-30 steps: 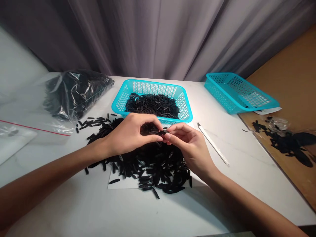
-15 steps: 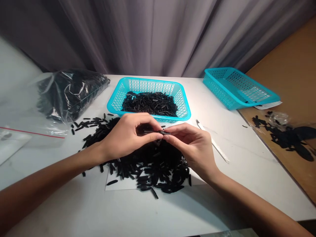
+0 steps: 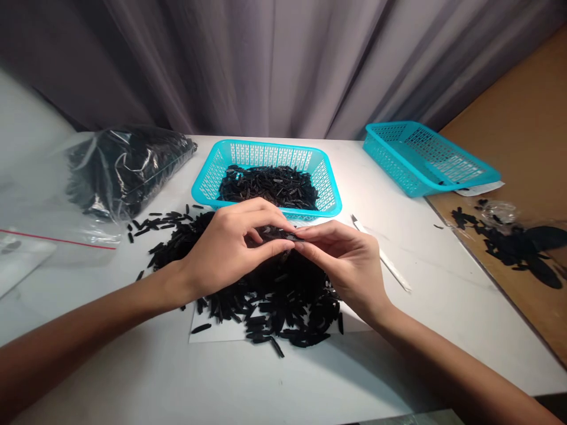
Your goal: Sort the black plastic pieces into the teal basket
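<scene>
Between the fingertips of both hands is a thin black strip [image 3: 298,239], mostly covered by the fingers. My left hand [image 3: 233,248] pinches its left part between thumb and fingers. My right hand [image 3: 348,257] pinches the right end, fingertips close to those of the left. Below them spreads a loose pile of small black strips [image 3: 283,307], part of it on a white sheet [image 3: 199,336]. Just beyond the hands stands a blue plastic basket [image 3: 334,206] that holds many similar black strips [image 3: 270,183].
A clear zip bag [image 3: 133,165] full of black pieces lies at the left. To the right is a white-handled pointed tool [image 3: 385,257]. A second blue basket [image 3: 411,183] stands at the back right, near black scraps [image 3: 509,242] on a brown surface. A grey curtain [image 3: 266,65] hangs behind.
My left fingers have shifted slightly right along the black strip, closer to my right fingertips. The right hand has barely moved.
</scene>
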